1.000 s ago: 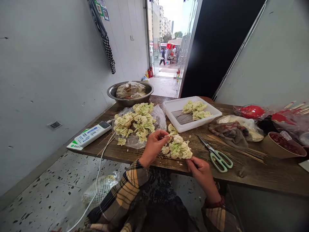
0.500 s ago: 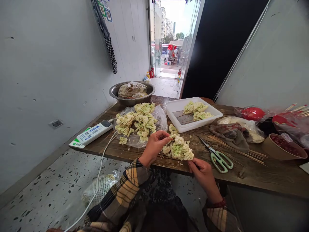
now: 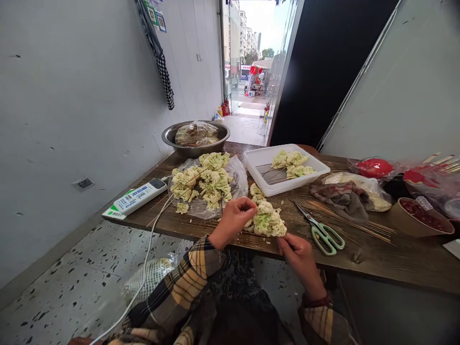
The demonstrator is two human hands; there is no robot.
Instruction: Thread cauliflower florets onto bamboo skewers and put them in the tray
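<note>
A cluster of pale cauliflower florets (image 3: 268, 220) is between my two hands, over the table's near edge. At its upper left, my left hand (image 3: 235, 218) is closed in a pinch on a cauliflower floret, mostly hidden by the fingers. My right hand (image 3: 298, 254) pinches the near right end of the cluster, where a skewer seems to run; the fingers hide most of it. Further left, a heap of cauliflower (image 3: 203, 177) with thin sticks lies on a clear plastic bag (image 3: 239, 177). Green-handled scissors (image 3: 319, 230) rest open to the right, beside loose bamboo skewers (image 3: 373, 230).
A white plastic tray (image 3: 258, 184) holds skewered cauliflower. Behind the heap stands a metal basin (image 3: 168, 141) with bagged contents. A power strip (image 3: 142, 196) with a white cable lies at left. On the right are a grey rag (image 3: 341, 201) and a tub of red food (image 3: 420, 223).
My left hand has moved slightly right and closer against the cluster, bringing the small floret to it. The right hand keeps its pinch. The whole view shifts a little.
</note>
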